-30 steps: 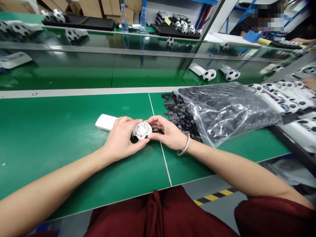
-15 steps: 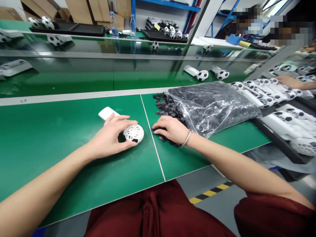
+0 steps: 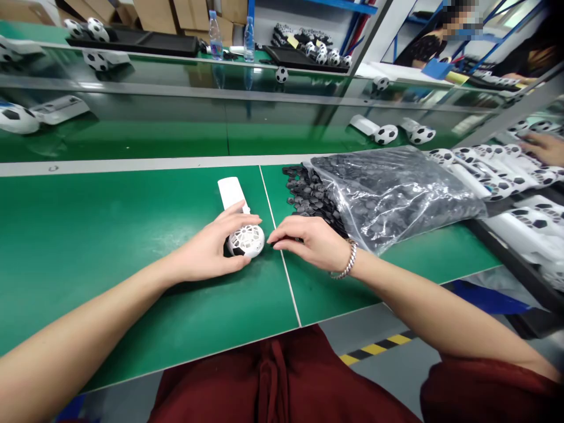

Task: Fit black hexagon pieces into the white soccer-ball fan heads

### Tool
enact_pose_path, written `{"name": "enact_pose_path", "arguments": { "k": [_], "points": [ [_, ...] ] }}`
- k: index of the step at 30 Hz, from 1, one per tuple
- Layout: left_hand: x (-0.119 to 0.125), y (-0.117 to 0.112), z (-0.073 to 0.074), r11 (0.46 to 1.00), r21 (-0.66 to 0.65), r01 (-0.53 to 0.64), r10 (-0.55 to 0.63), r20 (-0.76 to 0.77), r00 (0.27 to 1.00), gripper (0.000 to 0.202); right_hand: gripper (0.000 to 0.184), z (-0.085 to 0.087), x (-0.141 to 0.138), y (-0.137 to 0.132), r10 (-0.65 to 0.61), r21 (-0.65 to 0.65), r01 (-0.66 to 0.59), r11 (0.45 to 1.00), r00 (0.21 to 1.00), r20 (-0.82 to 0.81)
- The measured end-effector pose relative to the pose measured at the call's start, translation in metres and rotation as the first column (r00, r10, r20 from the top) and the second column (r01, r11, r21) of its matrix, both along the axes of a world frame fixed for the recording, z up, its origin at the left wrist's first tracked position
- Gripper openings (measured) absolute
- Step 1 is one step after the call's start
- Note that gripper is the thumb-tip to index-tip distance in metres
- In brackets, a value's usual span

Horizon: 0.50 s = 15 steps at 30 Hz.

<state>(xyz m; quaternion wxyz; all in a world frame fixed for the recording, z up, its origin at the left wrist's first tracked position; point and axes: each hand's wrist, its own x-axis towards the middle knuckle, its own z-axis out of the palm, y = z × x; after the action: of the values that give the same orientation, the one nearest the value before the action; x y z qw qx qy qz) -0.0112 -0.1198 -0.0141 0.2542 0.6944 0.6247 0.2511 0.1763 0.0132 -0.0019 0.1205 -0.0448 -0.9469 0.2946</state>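
At the far left, a white piece with a black-patched ball end lies on the glossy green surface beyond the pale strip. On the near green table, the left hand is curved in a wide C, its thumb against the near side of a white openwork ball shell and its fingers over the far side, so the shell sits held between them, resting on or very near the table. A black patch shows low on the shell's left side. A white slab stretches away past the index finger, which hides where slab and shell meet. Just right of the shell, clear of it, the right hand has thumb and fingers drawn narrowly together, a small dark piece at their tips, mostly hidden. A bracelet circles that wrist. Beyond this hand, a heap of black pieces spreads beside a clear plastic bag filled with more. Farther right sit patterned white pieces in a black tray, and a co-worker's hand reaches over others behind.
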Motion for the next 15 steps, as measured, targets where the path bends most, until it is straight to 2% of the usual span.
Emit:
{"name": "enact_pose_path", "arguments": {
  "k": [5, 8, 12, 15],
  "points": [
    [0.002, 0.000, -0.002, 1.000, 0.024, -0.016, 0.015, 0.016, 1.000, 0.055, 0.023, -0.001, -0.006, -0.008, 0.111, 0.054, -0.104, 0.993, 0.980, -0.166],
    [0.009, -0.001, -0.002, 0.998, 0.041, -0.051, 0.049, 0.045, 0.998, 0.054, 0.014, -0.003, -0.012, -0.008, 0.105, 0.041, -0.098, 0.994, 0.974, -0.202],
    [0.020, -0.001, -0.002, 0.986, 0.053, -0.157, 0.152, 0.090, 0.984, 0.043, 0.008, -0.007, -0.020, -0.006, 0.059, -0.124, -0.087, 0.988, 0.976, -0.209],
    [0.023, 0.000, -0.003, 0.980, 0.070, -0.185, 0.178, 0.098, 0.979, 0.038, 0.010, -0.014, -0.023, -0.007, 0.026, -0.316, -0.086, 0.945, 0.981, -0.191]
  ]
}}
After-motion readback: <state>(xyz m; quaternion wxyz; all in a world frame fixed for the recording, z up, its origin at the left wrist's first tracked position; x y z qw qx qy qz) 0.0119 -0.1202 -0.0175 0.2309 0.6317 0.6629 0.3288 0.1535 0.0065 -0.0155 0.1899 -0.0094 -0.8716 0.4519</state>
